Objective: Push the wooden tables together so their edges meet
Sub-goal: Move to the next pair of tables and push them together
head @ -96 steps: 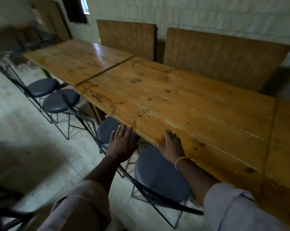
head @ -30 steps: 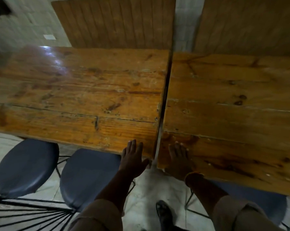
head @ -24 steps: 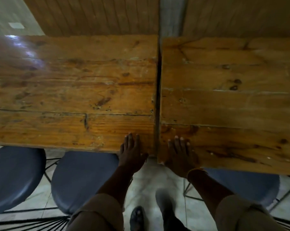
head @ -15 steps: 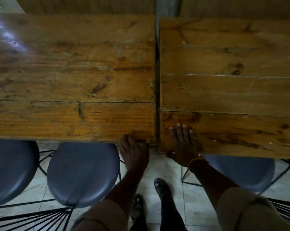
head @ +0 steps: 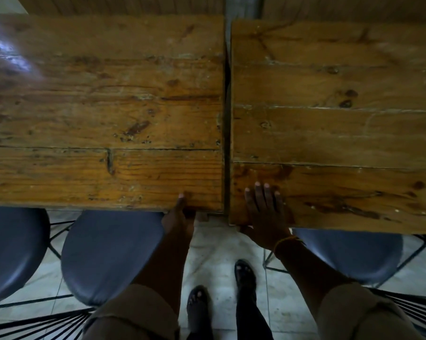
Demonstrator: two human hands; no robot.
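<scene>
While narrow dark gap separates left brown plank table [head: 104, 119] from right brown plank table [head: 334, 133], left hand [head: 179, 217] hooks left table's near edge, fingers hidden beneath; right hand [head: 264, 212] lies flat, fingers spread, on right table's corner.

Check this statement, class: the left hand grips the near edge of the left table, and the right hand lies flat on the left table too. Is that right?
Not quite. The head view shows the right hand lying flat on the right table, just across the seam. The left hand does grip the near edge of the left table.
</scene>
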